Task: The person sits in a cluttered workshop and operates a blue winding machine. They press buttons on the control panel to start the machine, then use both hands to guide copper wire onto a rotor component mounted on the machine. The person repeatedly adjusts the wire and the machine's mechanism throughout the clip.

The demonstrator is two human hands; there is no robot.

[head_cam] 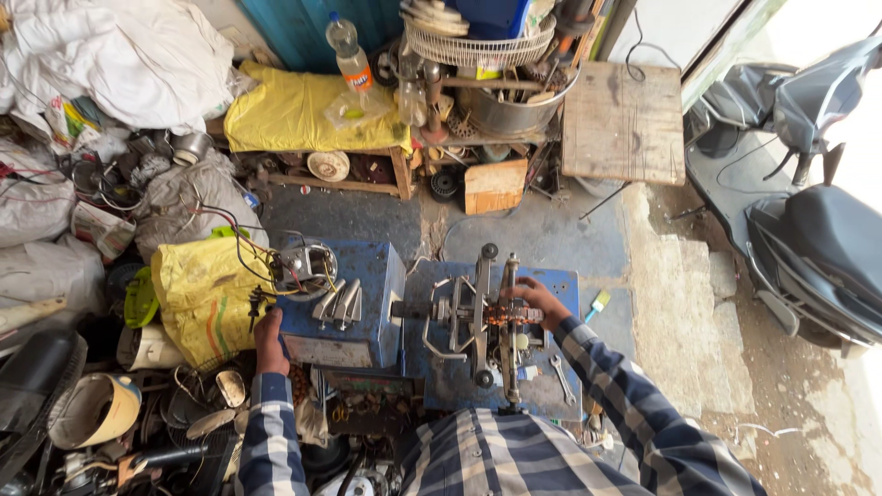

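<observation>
Copper-wound coil (501,315), ribbed and orange-brown, sits on the horizontal shaft of a winding machine (478,317); the right hand (540,301) curls lightly over its end at 3 o'clock, fingers bent and touching the windings, not fully closed. Machine frame: bare grey metal bars and looped rods with round black knobs at 12 and 6 o'clock, mounted on a worn blue metal table (551,386). Steel spanner (562,379) lies flat on the table at 5 o'clock of the coil. Left hand (268,332), at 9 o'clock and well apart, rests against the edge of a scuffed blue metal box (354,317); whether its fingers grip anything cannot be told. Yellow woven sack (197,294) lies just beside that hand. Both sleeves are blue-and-white checked cloth.
</observation>
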